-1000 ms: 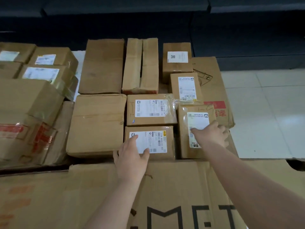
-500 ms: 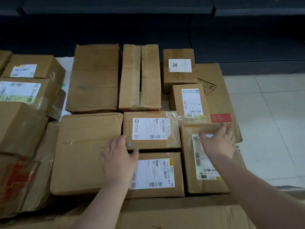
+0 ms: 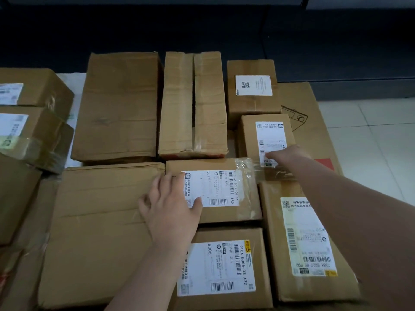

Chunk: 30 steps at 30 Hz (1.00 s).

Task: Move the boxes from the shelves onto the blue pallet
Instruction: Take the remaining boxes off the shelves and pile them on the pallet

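Several brown cardboard boxes lie packed flat side by side. My left hand (image 3: 170, 209) rests palm down, fingers spread, on the left end of the middle labelled box (image 3: 247, 212) and the edge of a large plain box (image 3: 96, 221). My right hand (image 3: 289, 157) reaches to that box's taped far right corner, over a small labelled box (image 3: 248, 135); its fingers curl out of sight. Nearer me sit a box with a yellow-marked label (image 3: 224, 234) and a long box (image 3: 272, 221) under my right forearm. No blue pallet shows.
Farther back lie a plain box (image 3: 121, 104), a box with split flaps (image 3: 193, 104) and a QR-label box (image 3: 251, 104). Taped boxes (image 3: 36, 90) are stacked at the left. Flat cardboard (image 3: 314, 102) underlies the right side. Pale tiled floor (image 3: 370, 135) is at the right, dark shelving (image 3: 202, 25) behind.
Both hands have moved away from me, from the nearest labelled boxes to the middle labelled box. The view has closed in on the boxes and tilted down.
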Each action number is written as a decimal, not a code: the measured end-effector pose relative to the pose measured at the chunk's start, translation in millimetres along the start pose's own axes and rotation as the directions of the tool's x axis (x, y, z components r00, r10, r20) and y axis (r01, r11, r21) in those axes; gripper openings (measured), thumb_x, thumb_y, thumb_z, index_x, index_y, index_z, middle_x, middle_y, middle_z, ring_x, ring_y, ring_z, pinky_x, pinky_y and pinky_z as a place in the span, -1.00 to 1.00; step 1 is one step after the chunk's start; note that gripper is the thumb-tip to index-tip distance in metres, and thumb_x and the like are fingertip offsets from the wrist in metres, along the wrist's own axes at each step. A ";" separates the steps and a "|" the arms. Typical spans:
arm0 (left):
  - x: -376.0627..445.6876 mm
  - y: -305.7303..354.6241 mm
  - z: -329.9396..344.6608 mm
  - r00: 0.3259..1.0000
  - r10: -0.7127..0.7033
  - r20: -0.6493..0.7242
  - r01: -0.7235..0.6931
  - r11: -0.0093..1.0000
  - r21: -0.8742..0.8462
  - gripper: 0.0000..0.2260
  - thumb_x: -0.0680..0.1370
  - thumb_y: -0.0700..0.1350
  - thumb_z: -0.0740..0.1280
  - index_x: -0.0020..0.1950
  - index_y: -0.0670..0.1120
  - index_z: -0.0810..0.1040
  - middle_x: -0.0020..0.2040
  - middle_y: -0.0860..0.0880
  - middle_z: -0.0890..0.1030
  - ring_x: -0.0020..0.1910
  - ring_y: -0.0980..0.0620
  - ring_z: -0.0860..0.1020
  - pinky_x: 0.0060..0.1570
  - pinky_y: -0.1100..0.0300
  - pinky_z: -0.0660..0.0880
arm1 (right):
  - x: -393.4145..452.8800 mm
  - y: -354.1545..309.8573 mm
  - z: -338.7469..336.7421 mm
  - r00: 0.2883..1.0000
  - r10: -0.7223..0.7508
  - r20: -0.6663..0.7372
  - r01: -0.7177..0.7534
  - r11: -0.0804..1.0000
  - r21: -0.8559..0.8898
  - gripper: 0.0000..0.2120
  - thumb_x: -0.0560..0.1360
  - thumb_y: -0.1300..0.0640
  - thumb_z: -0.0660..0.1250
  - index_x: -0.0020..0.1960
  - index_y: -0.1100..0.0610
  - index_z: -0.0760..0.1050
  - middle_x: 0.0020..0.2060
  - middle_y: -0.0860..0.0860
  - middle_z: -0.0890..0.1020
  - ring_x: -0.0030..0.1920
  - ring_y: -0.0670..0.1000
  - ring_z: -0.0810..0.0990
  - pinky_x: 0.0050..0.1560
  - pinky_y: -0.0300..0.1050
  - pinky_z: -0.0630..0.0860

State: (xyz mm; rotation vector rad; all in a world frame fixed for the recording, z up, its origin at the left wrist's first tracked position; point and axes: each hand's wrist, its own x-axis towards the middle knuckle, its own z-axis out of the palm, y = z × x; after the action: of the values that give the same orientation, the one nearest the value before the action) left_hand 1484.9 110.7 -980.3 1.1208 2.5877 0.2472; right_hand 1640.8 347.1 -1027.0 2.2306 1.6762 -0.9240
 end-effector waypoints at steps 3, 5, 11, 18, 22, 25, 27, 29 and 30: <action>-1.4 -1.2 -1.8 1.000 -0.008 -0.002 0.008 1.000 -0.029 -0.49 0.49 0.11 0.30 0.42 0.10 0.27 0.44 0.13 0.29 0.49 0.06 0.10 0.36 -0.06 0.10 | -1.3 2.4 2.8 1.000 -0.016 -0.001 0.016 0.999 -0.035 -0.41 0.33 -0.15 0.44 0.21 0.18 0.43 -0.06 0.06 0.58 -0.22 0.03 0.54 -0.34 -0.18 0.39; -1.5 -1.4 -3.3 1.000 -0.011 0.003 0.011 0.999 -0.039 -0.48 0.49 0.11 0.30 0.42 0.10 0.27 0.44 0.14 0.30 0.49 0.06 0.10 0.34 -0.04 0.11 | -0.1 5.0 2.7 1.000 -0.022 -0.005 0.022 0.999 -0.026 -0.45 0.32 -0.14 0.46 0.15 0.17 0.44 -0.21 0.02 0.56 -0.30 -0.01 0.53 -0.40 -0.20 0.35; 0.4 -4.9 -4.6 1.000 0.002 0.012 -0.002 0.999 -0.038 -0.51 0.50 0.11 0.29 0.41 0.13 0.28 0.43 0.19 0.30 0.48 0.12 0.10 0.27 0.03 0.11 | -13.9 -7.6 2.7 0.995 -0.041 -0.094 0.032 0.995 -0.095 -0.25 0.41 -0.22 0.34 0.43 0.19 0.25 0.29 0.14 0.46 0.25 0.16 0.46 0.22 0.13 0.43; 16.0 -2.9 -16.0 0.995 -0.083 -0.053 0.069 0.972 -0.227 -0.47 0.51 0.08 0.29 0.45 0.10 0.22 0.45 0.13 0.29 0.41 0.04 0.23 0.28 -0.01 0.19 | -73.6 -82.9 24.2 0.927 -0.375 0.022 0.334 0.849 0.409 -0.33 0.52 -0.25 0.18 0.51 0.08 0.20 0.42 0.05 0.38 0.39 0.12 0.35 0.36 0.02 0.31; 67.4 -0.8 -35.8 0.957 -0.280 0.073 0.288 0.907 -0.307 -0.45 0.52 0.08 0.26 0.47 0.01 0.21 0.35 -0.01 0.43 0.39 -0.05 0.28 0.35 -0.06 0.10 | -80.4 -96.6 38.1 0.891 -0.441 0.104 0.365 0.835 0.412 -0.54 0.54 -0.07 0.27 0.38 0.06 0.36 0.25 0.02 0.53 0.24 0.08 0.48 0.27 0.01 0.43; 85.3 -3.1 -43.6 0.928 -0.280 0.244 0.348 0.886 -0.307 -0.57 0.53 0.04 0.20 0.41 0.12 0.28 0.00 0.15 0.52 0.27 -0.04 0.41 0.41 -0.11 -0.07 | -79.0 -102.2 45.3 0.883 -0.455 0.115 0.362 0.817 0.449 -0.54 0.53 -0.05 0.29 0.39 0.05 0.34 0.23 0.03 0.54 0.23 0.09 0.49 0.26 0.11 0.46; 87.1 -7.2 -45.7 0.921 -0.287 0.264 0.368 0.864 -0.344 -0.58 0.54 0.03 0.19 0.41 0.16 0.29 0.05 0.13 0.53 0.25 -0.02 0.43 0.42 -0.09 -0.10 | -78.7 -105.8 45.8 0.884 -0.453 0.115 0.364 0.821 0.440 -0.50 0.52 -0.07 0.29 0.41 0.04 0.31 0.24 0.04 0.53 0.23 0.10 0.49 0.26 0.12 0.46; 85.8 -12.0 -46.7 0.928 -0.287 0.238 0.356 0.870 -0.341 -0.56 0.55 0.04 0.19 0.44 0.15 0.28 0.22 0.06 0.54 0.28 -0.01 0.41 0.42 -0.06 -0.08 | -80.0 -107.0 45.0 0.883 -0.455 0.119 0.371 0.829 0.418 -0.47 0.53 -0.10 0.28 0.44 0.04 0.29 0.26 0.03 0.52 0.25 0.10 0.48 0.28 0.09 0.44; 84.6 -14.3 -46.4 0.934 -0.279 0.221 0.343 0.875 -0.342 -0.56 0.55 0.04 0.19 0.44 0.14 0.28 0.23 0.05 0.54 0.27 -0.01 0.42 0.41 -0.04 -0.04 | -81.3 -106.2 44.4 0.879 -0.461 0.119 0.382 0.832 0.401 -0.47 0.53 -0.10 0.27 0.44 0.04 0.28 0.26 0.03 0.52 0.26 0.09 0.48 0.29 0.05 0.42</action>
State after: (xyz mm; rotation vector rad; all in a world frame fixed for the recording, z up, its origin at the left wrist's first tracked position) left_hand 1404.4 161.4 -958.7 0.5523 2.3876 0.5234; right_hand 1514.2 295.7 -992.5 1.8808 2.0766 -1.6450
